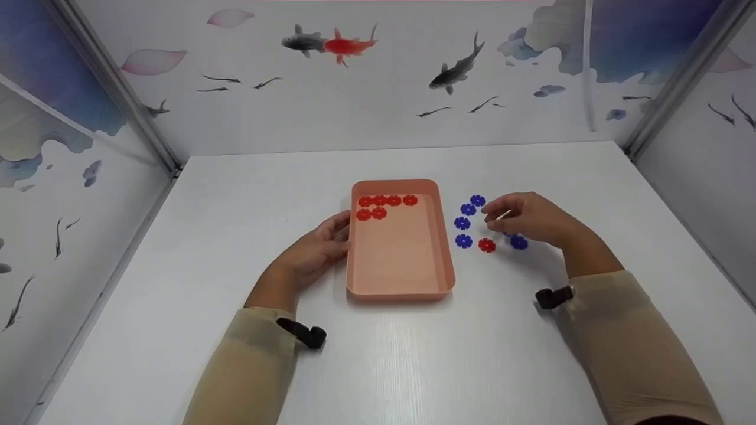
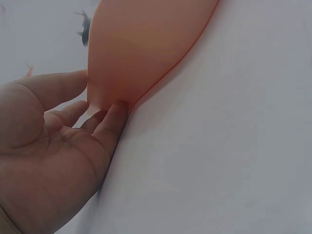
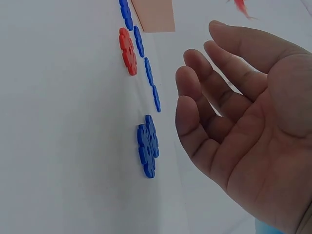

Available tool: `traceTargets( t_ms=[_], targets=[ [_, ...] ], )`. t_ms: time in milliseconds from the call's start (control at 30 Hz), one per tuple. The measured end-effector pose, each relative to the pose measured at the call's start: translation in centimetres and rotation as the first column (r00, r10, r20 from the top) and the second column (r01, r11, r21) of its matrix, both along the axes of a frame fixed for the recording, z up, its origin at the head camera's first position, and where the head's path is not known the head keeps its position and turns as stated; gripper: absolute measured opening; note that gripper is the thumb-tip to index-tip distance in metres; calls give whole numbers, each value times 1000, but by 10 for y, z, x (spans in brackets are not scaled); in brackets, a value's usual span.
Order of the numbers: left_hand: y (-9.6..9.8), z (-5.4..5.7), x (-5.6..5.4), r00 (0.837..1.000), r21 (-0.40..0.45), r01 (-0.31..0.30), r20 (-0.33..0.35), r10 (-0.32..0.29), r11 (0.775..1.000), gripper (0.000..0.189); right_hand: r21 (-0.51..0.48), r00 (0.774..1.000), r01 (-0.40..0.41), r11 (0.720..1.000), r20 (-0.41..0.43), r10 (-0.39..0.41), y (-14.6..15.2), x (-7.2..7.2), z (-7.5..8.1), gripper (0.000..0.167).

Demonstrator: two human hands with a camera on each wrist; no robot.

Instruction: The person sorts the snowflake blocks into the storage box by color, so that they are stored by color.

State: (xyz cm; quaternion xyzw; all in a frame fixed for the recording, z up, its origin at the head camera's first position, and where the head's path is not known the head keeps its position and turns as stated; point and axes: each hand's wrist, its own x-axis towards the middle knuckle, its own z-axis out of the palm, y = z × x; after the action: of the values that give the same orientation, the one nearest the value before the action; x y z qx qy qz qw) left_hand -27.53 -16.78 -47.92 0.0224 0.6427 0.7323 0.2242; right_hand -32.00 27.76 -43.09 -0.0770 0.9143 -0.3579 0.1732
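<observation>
A pink tray point(image 1: 398, 295) stands mid-table, with several red flower-shaped plastic discs point(image 1: 380, 200) lined up in two rows at its far end. At the tray's left wall is my left hand point(image 1: 316, 251), its thumb and fingertips resting against the outside of the wall point(image 2: 141, 44). My right hand point(image 1: 531, 218) hovers right of the tray with fingers loosely bent and nothing between them. Beneath and beside it lie several blue flower-shaped discs point(image 1: 463, 241) and one red disc point(image 1: 486, 245). In the right wrist view, two blue discs point(image 3: 146, 151) overlap below the fingers.
The white table point(image 1: 413, 360) meets a back wall point(image 1: 378, 118) printed with fish and petals. Side panels point(image 1: 35, 195) close it in at left and right. A black strap end point(image 1: 304, 333) sticks out from each sleeve.
</observation>
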Motion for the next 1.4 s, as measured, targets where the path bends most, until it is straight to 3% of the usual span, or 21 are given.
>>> traceTargets(
  t_ms=[367,867,1400],
  targets=[
    [-1,-1,1,1000,-6,-2,8,2,1000,83,81,996,-80,994,56,75,-2,0,-10,39],
    [0,1,1,1000,-36,-9,11,9,999,80,182,995,-102,978,25,100,-7,3,-13,40],
    [1,2,0,1000,-36,-13,13,14,999,83,212,994,-106,972,43,99,-9,2,-14,36]
  ],
)
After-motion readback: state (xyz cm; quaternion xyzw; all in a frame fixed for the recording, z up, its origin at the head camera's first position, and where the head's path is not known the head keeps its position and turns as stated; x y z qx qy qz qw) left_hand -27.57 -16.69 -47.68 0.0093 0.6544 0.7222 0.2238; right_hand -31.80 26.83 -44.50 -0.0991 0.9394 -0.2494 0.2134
